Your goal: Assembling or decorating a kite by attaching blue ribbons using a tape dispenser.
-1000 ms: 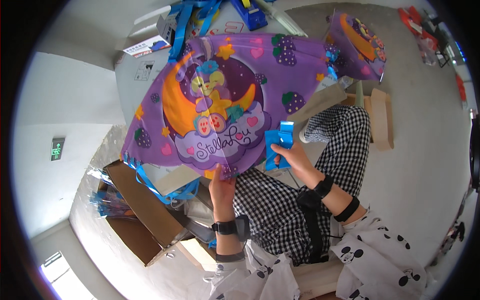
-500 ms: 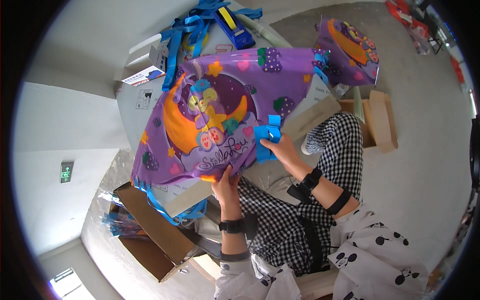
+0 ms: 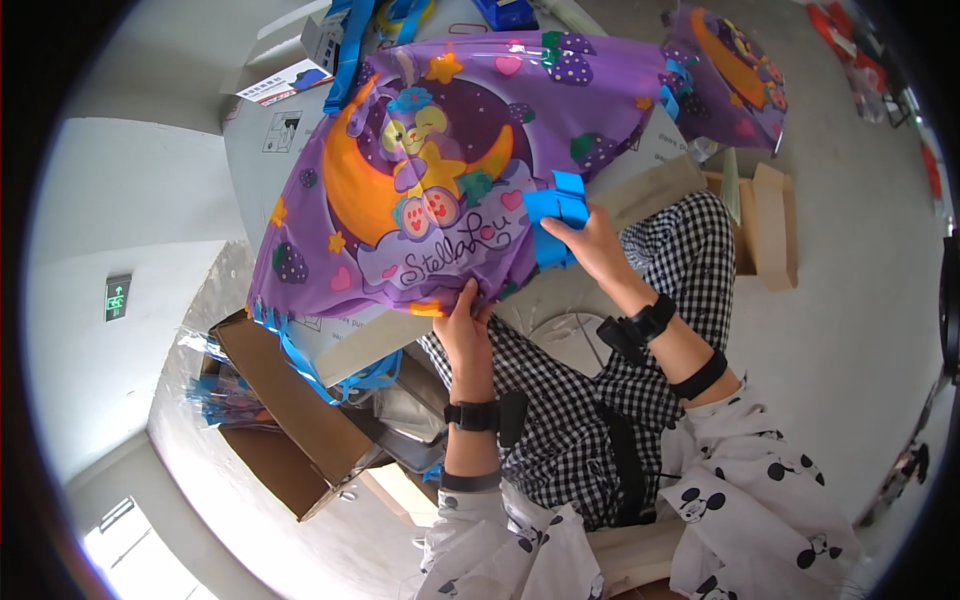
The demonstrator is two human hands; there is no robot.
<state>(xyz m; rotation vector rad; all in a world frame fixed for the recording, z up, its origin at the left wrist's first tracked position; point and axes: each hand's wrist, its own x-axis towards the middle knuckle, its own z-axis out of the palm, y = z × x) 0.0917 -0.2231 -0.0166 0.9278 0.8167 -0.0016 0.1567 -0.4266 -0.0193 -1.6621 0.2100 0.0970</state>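
A large purple, kite-shaped printed plastic sheet (image 3: 360,205) with a yellow-orange moon and a cartoon character is spread over a light grey printed cardboard box (image 3: 270,175) in front of me. My left hand (image 3: 463,335) pinches the sheet's near edge, thumb on top. In my right hand (image 3: 595,245) is a flat, folded blue strip (image 3: 553,215), held by the thumb above and fingers beneath, over the sheet's near right edge. Blue ribbons (image 3: 350,380) hang from the sheet's left corner. A second purple sheet (image 3: 735,90) lies beyond the right corner.
An open brown carton (image 3: 285,400) holding plastic-wrapped items stands at the left. At the right is a smaller open brown box (image 3: 775,230). A white box (image 3: 285,75), more blue ribbons (image 3: 348,65) and a blue tape dispenser (image 3: 508,13) rest toward the far side. My legs are below the near edge.
The view has shifted, so the sheet and box sit higher in the picture. Both hands keep their grips, and the blue strip stays by the sheet's near right edge.
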